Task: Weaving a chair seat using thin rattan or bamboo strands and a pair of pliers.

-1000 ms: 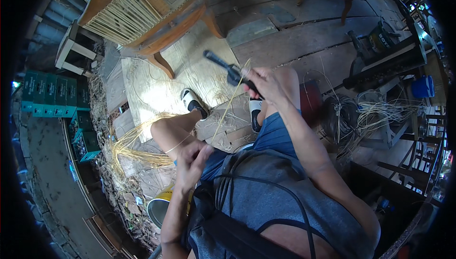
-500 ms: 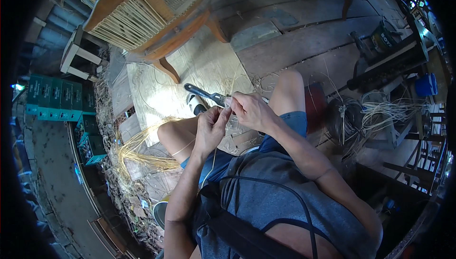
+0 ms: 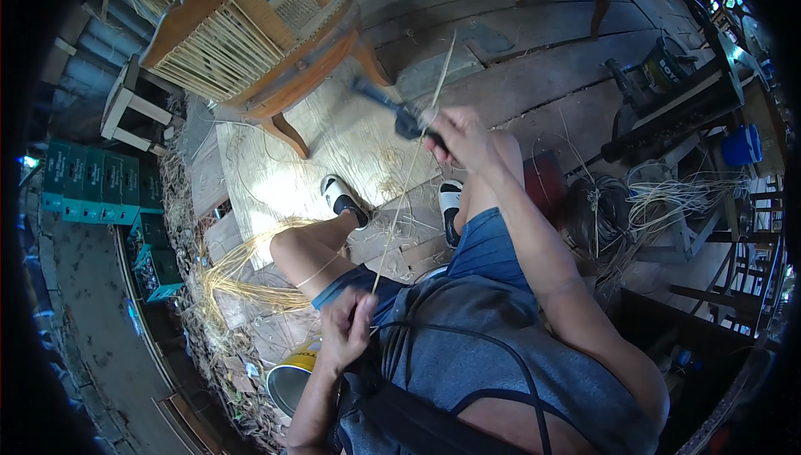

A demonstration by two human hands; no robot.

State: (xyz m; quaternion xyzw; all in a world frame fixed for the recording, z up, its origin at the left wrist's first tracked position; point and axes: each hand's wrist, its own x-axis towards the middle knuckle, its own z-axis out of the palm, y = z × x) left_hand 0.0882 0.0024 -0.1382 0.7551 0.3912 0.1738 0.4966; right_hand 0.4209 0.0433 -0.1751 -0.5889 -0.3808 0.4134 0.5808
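A long thin pale cane strip (image 3: 396, 221) runs slantwise between my hands, its free end sticking up past the right one. Above my left thigh, my left hand (image 3: 346, 327) is closed on the lower part of the strip. My right hand (image 3: 460, 140), farther forward over my right knee, grips a dark long-handled tool (image 3: 406, 124) together with the strip. Motion blurs the tool, and its exact kind cannot be made out. Beside my left leg lies a loose bundle of yellow cane strips (image 3: 259, 290) on the floor.
A wooden chair (image 3: 271, 105) with cane rods stands ahead on a plywood sheet (image 3: 238, 171). Left are green crates (image 3: 92, 175) and a yellow bucket (image 3: 294, 372). Right sit a dark coil (image 3: 596, 215), pale strands (image 3: 676, 198) and a blue container (image 3: 741, 146).
My hands were together before my knees; now they are apart. The left has drawn back toward my lap, the right has moved forward and right with the tool, and the strip stretches between them.
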